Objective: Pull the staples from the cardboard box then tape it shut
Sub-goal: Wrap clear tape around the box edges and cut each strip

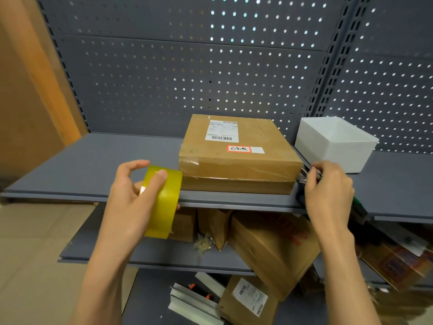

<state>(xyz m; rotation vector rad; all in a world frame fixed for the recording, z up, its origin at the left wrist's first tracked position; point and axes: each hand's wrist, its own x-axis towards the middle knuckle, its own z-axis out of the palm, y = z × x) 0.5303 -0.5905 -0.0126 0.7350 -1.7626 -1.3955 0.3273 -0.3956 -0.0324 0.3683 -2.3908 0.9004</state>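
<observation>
Grey pegboard-backed shelving (pixel 140 160), orange-brown panel at far left. Flat cardboard box (pixel 239 156) on upper shelf, centre frame, flaps closed, clear tape along front edge, shipping label (pixel 222 130) and red-bordered sticker (pixel 239 149) on top. White open bin (pixel 335 144) just right of box, upper right. Left hand (pixel 133 198) lower centre-left, grip clamped on yellow-tinted tape roll (pixel 164 202), roll held on edge just left of box front corner, over shelf lip. Right hand (pixel 328 193) at box's right front corner, fingers curled round small metal tool (pixel 304 174), mostly hidden, type unclear. Lower shelf: several cardboard boxes (pixel 269 249) tilted, small clear bag (pixel 203 242). Bottom centre: white metal brackets (pixel 194 303), another labelled box (pixel 248 301).
</observation>
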